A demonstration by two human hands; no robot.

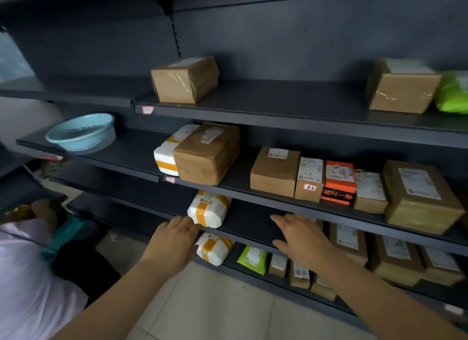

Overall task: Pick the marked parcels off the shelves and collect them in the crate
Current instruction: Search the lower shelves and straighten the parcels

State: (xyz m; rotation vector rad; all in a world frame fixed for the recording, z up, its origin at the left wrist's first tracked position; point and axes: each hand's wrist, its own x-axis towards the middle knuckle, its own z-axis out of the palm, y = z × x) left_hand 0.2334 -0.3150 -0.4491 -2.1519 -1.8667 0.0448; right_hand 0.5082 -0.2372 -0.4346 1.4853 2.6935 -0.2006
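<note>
A white parcel with orange tape (209,208) lies on the third shelf (253,220) of a dark rack. My left hand (174,241) reaches toward it with loose fingers, fingertips just short of its lower left corner. My right hand (301,235) hovers flat over the bare shelf to the parcel's right, fingers straight. A similar white parcel (215,248) sits on the shelf below, partly behind my left hand. Neither hand holds anything. No crate is in view.
The shelf above holds a big brown box (206,154), a white foam parcel (166,156), and a row of small boxes, one orange (338,182). A blue basin (82,133) stands at left. Another person in a white shirt (27,284) crouches at lower left. Lower shelves hold several brown parcels.
</note>
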